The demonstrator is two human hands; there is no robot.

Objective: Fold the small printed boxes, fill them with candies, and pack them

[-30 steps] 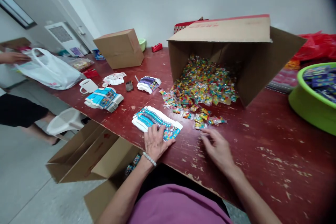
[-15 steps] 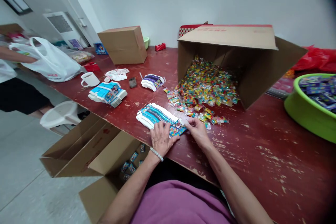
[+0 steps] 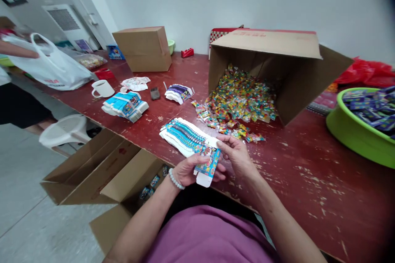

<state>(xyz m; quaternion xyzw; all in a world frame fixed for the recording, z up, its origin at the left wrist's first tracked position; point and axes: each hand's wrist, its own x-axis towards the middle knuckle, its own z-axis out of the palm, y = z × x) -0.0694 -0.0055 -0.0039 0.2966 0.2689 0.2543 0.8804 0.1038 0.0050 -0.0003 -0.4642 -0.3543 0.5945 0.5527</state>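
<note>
A small printed carton [image 3: 207, 163], blue with coloured pictures and a white flap at its lower end, is held between my two hands. My left hand [image 3: 189, 169] grips its lower left side, thumb on the front and fingers behind. My right hand [image 3: 236, 154] pinches the upper end near a white flap. Just behind lies a fanned row of flat blue cartons [image 3: 182, 135] on the red table [image 3: 296, 176]. Wrapped candies [image 3: 243, 98] spill from a cardboard box [image 3: 305, 86] tipped on its side, beyond my right hand.
Stacked blue cartons [image 3: 126, 106], purple cartons [image 3: 179, 93] and a white mug [image 3: 103, 89] stand to the left. A green basin [image 3: 354, 135] of purple packets is at right. Open cardboard boxes [image 3: 123, 176] sit below the table edge. Another person's arm [image 3: 18, 47] reaches into a plastic bag [image 3: 61, 70].
One carton has come off the fanned row toward me and now sits in both hands. My left hand has gone from lying on the row to gripping this carton.
</note>
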